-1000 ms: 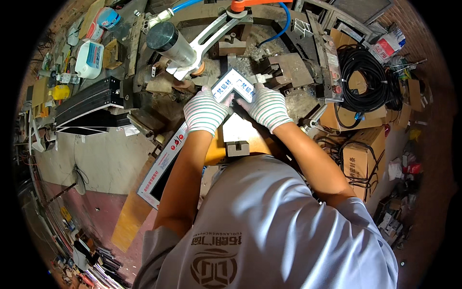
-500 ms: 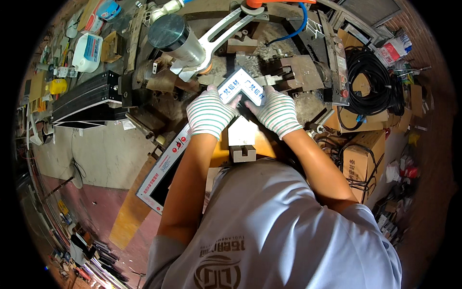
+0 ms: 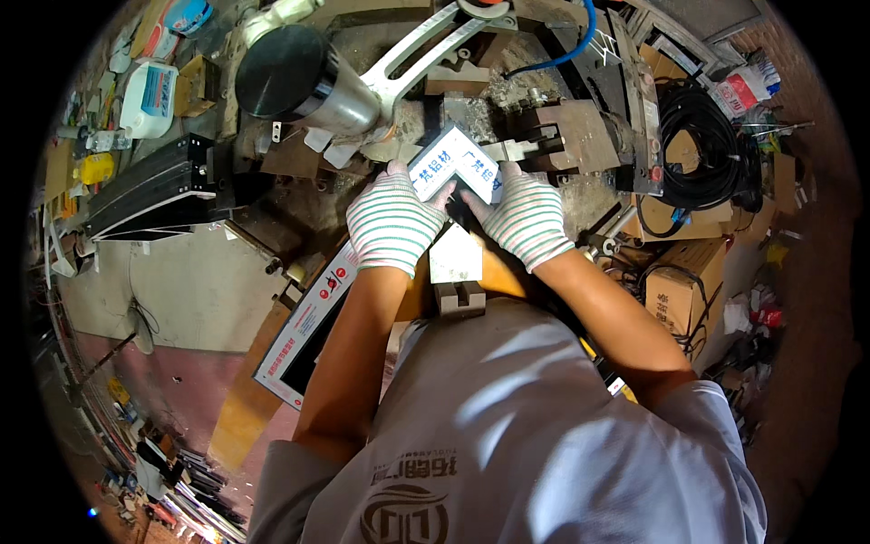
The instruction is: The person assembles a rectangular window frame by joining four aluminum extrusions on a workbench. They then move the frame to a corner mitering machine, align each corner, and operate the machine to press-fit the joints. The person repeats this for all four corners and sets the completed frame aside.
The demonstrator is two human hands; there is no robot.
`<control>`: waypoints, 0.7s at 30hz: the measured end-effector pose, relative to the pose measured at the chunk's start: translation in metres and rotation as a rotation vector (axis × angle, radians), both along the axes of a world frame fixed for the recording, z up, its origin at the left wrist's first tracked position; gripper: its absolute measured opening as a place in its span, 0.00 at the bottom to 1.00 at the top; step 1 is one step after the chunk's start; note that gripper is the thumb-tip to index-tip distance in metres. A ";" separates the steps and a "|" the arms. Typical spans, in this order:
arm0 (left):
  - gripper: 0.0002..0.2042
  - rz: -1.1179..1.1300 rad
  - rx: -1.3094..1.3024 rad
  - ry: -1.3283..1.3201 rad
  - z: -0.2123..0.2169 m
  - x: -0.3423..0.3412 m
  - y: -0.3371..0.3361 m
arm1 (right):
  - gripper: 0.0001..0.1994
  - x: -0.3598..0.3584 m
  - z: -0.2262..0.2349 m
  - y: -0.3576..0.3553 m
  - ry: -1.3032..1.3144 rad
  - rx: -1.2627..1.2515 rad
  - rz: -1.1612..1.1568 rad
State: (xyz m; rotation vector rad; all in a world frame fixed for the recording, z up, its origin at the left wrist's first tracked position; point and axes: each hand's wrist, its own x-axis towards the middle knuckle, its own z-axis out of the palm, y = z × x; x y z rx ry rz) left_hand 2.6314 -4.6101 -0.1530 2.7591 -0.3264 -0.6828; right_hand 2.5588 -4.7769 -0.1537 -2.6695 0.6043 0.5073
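Observation:
Two film-covered profiles meet in a mitred frame corner [image 3: 451, 148], its tip pointing away from me on the machine bed. White film with blue print covers its top. My left hand [image 3: 396, 218], in a striped knit glove with bare fingertips, closes around the left leg of the corner. On the right leg, my right hand [image 3: 528, 218] grips in a matching glove. Both thumbs press near the inner angle; the other fingers are partly hidden. Metal jaws, a left one [image 3: 397, 150] and a right one [image 3: 509, 150], flank the corner. The left profile [image 3: 313, 322] runs back under my left forearm.
A steel cylinder [image 3: 349, 100] with a black cap stands just beyond my left hand. Closer to me are a pale pointed plate [image 3: 455, 256] and a notched metal block [image 3: 460, 299]. Dark profiles [image 3: 159, 186] lie left; coiled black hose [image 3: 693, 150] and a carton [image 3: 684, 286] sit right.
The view has shifted, and the cylinder appears larger and further left. Both hands keep their grip on the frame corner, which stays between the jaws.

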 end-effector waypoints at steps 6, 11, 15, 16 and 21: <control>0.35 0.021 0.029 0.052 0.031 -0.009 -0.004 | 0.30 -0.016 0.026 -0.006 -0.050 0.004 0.067; 0.25 -0.006 -0.232 0.092 0.073 -0.022 0.017 | 0.29 -0.071 0.049 -0.023 -0.042 0.047 -0.008; 0.23 -0.014 -1.183 -0.608 0.076 -0.034 0.053 | 0.29 -0.109 0.048 -0.037 -0.053 0.034 -0.047; 0.23 -0.002 -1.026 -0.742 0.100 -0.027 0.052 | 0.29 -0.111 0.054 -0.035 -0.073 0.023 -0.052; 0.27 -0.037 -1.015 -0.304 0.142 0.012 0.043 | 0.29 -0.119 0.055 -0.035 -0.097 0.027 -0.039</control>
